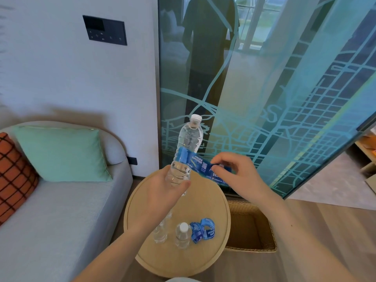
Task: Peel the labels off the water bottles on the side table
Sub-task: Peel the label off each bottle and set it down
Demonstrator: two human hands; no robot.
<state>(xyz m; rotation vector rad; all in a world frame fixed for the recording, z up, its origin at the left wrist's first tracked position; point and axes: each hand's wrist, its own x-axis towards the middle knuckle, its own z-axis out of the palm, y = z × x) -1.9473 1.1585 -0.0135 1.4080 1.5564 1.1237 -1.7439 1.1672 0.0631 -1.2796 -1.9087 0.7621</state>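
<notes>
My left hand (162, 197) grips the lower part of a clear water bottle (188, 139) with a white cap, held tilted above the round wooden side table (211, 202). Its blue label (198, 163) is partly unwrapped and stretches to the right, where my right hand (238, 173) pinches its free end. On the table stand two bare clear bottles, one (182, 235) with a white cap and one (161, 231) partly hidden behind my left forearm. Two peeled blue labels (203, 231) lie curled beside them.
A woven basket (252, 226) sits on the floor right of the table. A grey sofa (61, 210) with a green cushion (61, 153) and an orange checked cushion (14, 176) is on the left. A patterned glass panel (284, 98) stands behind.
</notes>
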